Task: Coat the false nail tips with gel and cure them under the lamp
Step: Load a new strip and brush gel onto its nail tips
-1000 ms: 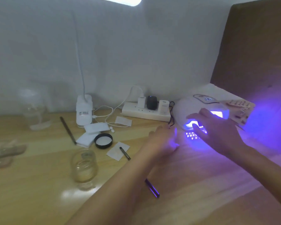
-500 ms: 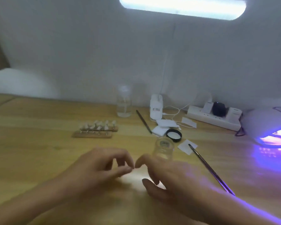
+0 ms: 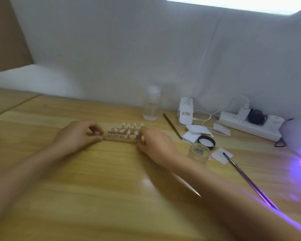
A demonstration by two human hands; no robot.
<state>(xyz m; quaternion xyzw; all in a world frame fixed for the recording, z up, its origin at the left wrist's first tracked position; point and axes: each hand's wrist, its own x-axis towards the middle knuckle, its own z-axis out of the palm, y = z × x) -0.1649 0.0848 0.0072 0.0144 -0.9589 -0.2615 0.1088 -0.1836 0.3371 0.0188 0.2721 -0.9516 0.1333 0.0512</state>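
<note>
Wooden holder of white nail tips is sitting mid-frame on the tabletop, the left hand pinching one end, the right hand pinching the other. They are likely picking it up; next, carry it level to the purple lamp at the far right

Curing lamp cut off at right edge; nail tips blurred.

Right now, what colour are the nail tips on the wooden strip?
White: the small false nail tips on the wooden strip, best in head view.
</note>
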